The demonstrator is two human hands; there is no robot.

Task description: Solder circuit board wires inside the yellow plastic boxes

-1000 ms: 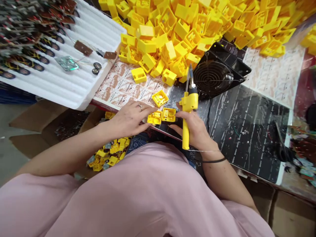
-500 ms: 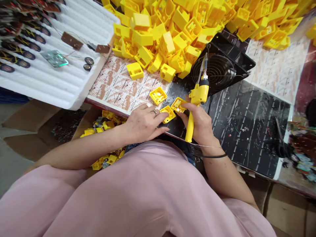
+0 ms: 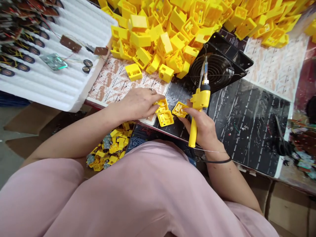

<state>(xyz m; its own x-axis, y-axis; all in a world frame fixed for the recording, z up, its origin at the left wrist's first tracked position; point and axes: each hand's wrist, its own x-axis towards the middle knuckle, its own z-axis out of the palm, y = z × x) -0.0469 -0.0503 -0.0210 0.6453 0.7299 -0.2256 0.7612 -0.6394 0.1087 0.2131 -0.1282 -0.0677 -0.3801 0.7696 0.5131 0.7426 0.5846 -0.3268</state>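
So the left hand (image 3: 137, 103) was curled over a square yellow plastic housing (image 3: 162, 106) with its fingers on top, though I couldn't tell if that was a real grip or just pressing it against the bench. A second square yellow plastic housing (image 3: 165, 118) sat open side up just below those fingers. The right hand (image 3: 203, 130) was closed firmly around a yellow-handled soldering iron (image 3: 193, 133), its metal tip pointing up and away, probably to keep the hot end off all that plastic. A third square yellow plastic housing (image 3: 179, 109) lay right at its fingers, on a black printed mat (image 3: 247, 121). Just behind the iron was a square black fan with a round wire guard (image 3: 212, 70), my guess being it was there for fumes. Further up, a big heap of yellow plastic housings (image 3: 158, 42) sat on sheets of printed paper labels (image 3: 116, 85), handy for grabbing. To the left, a white ribbed foam tray (image 3: 49, 89) held rows of small round wired speakers (image 3: 24, 56) and a clear green-tinted circuit board (image 3: 53, 62), while a brown cardboard box (image 3: 24, 146) sat below the bench edge near a pile of yellow plastic pieces and circuit bits (image 3: 108, 146)
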